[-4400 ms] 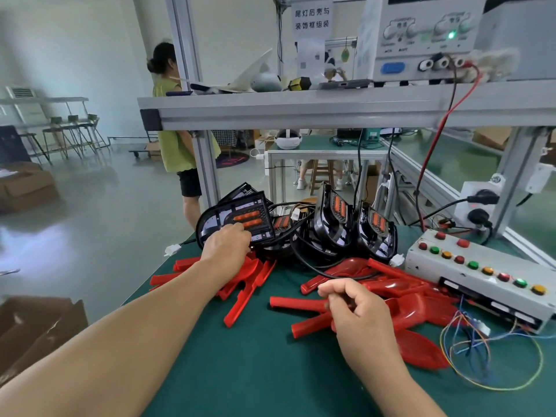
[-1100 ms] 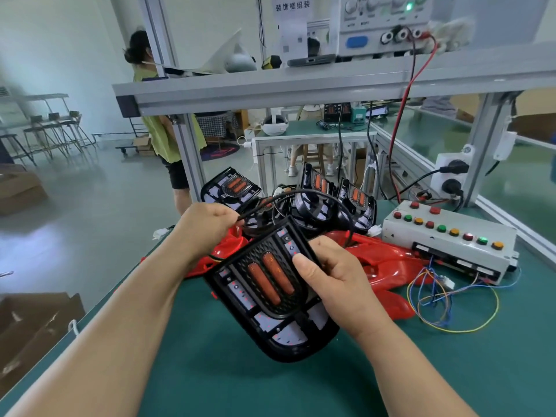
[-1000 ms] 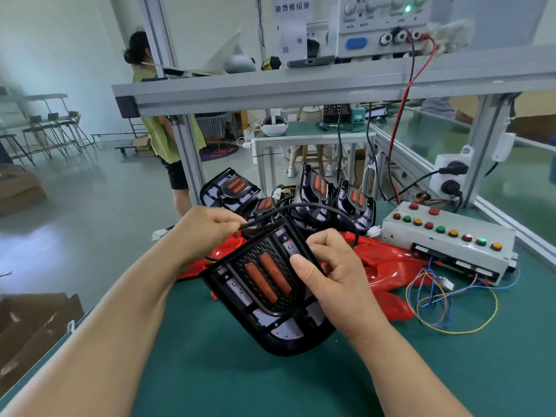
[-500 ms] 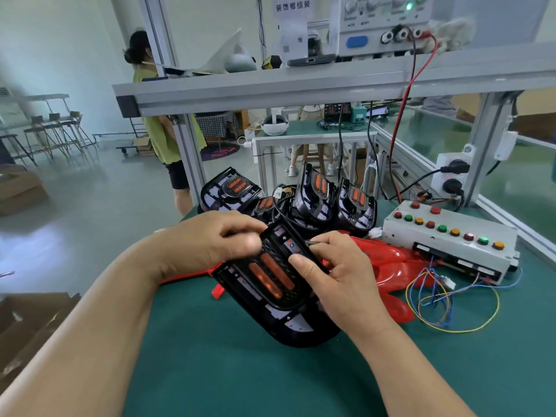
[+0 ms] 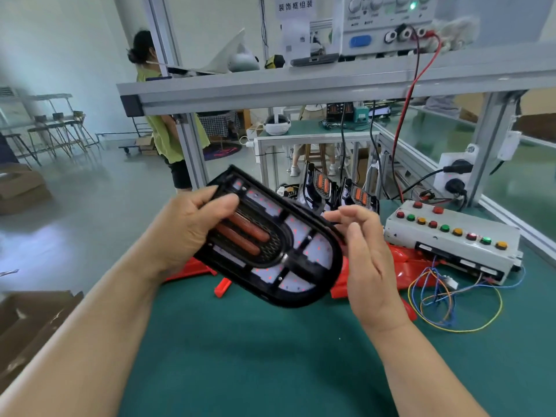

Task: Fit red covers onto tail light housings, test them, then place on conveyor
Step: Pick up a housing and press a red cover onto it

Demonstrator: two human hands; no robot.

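Gripping the black tail light housing (image 5: 285,251) at its far-left end with the left hand (image 5: 186,233), curling thumb and fingers over the rim and onto the grille. Holding it raised above the green table (image 5: 255,356), tilted, face toward the camera, showing two orange bars in the middle and small red dots across the white panels. Holding the right hand (image 5: 364,260) spread and relaxed just beside the housing's right edge, pinching nothing; cannot tell about contact there. Lying on the table beneath and to the right: red covers (image 5: 403,266). Standing upright farther off, near the frame posts: spare housings (image 5: 322,188). Sitting at the right: a white button box (image 5: 451,239), trailing coloured wires (image 5: 451,305) onto the table.
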